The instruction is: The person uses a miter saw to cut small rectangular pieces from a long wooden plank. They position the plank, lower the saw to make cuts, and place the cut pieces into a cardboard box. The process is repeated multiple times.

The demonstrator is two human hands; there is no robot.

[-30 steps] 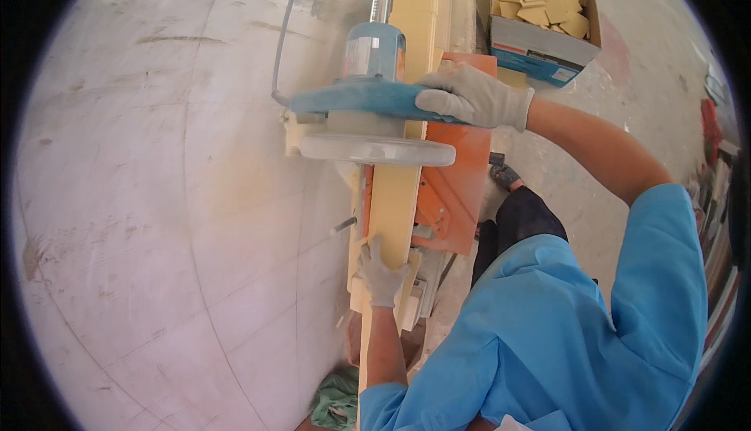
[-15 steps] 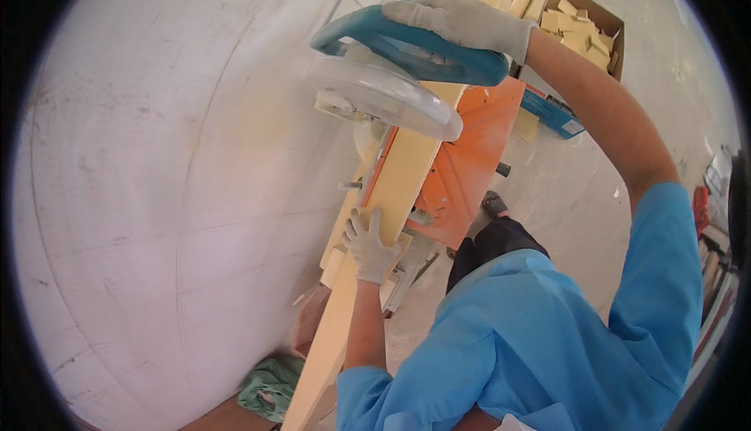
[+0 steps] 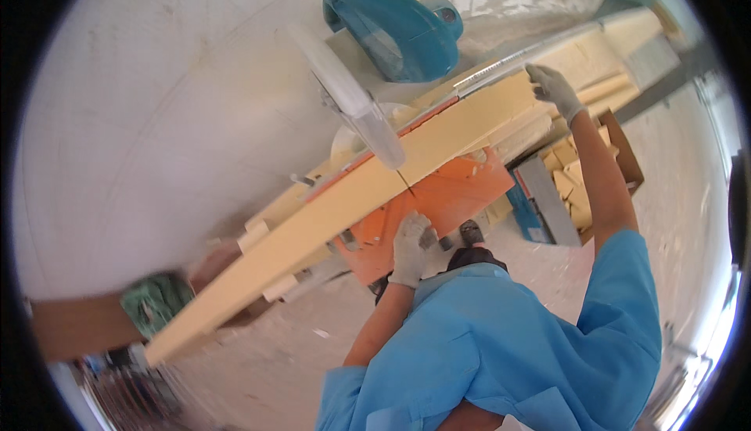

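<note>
A long pale yellow board (image 3: 313,208) lies across the orange saw table (image 3: 469,188), with a dark cut line across it at the blade. The teal miter saw handle (image 3: 407,28) stands raised behind the board, no hand on it. Its whitish blade guard (image 3: 352,95) hangs just above the cut. My right hand (image 3: 555,91), in a pale work glove, has its fingers bent round the far right end of the board. My gloved left hand (image 3: 415,247) is over the front of the orange table, apart from the board, fingers curled and nothing visible in them.
A carton of yellow offcuts (image 3: 571,173) stands on the floor to the right, beside a blue and grey box (image 3: 536,200). More yellow boards (image 3: 610,91) lie at the far right. Green cloth (image 3: 156,302) lies at the left. A pale wall (image 3: 156,118) rises behind the saw.
My right hand has let go of the saw handle and moved to the board's right end. My left hand has come off the board toward the table front. The view has turned.
</note>
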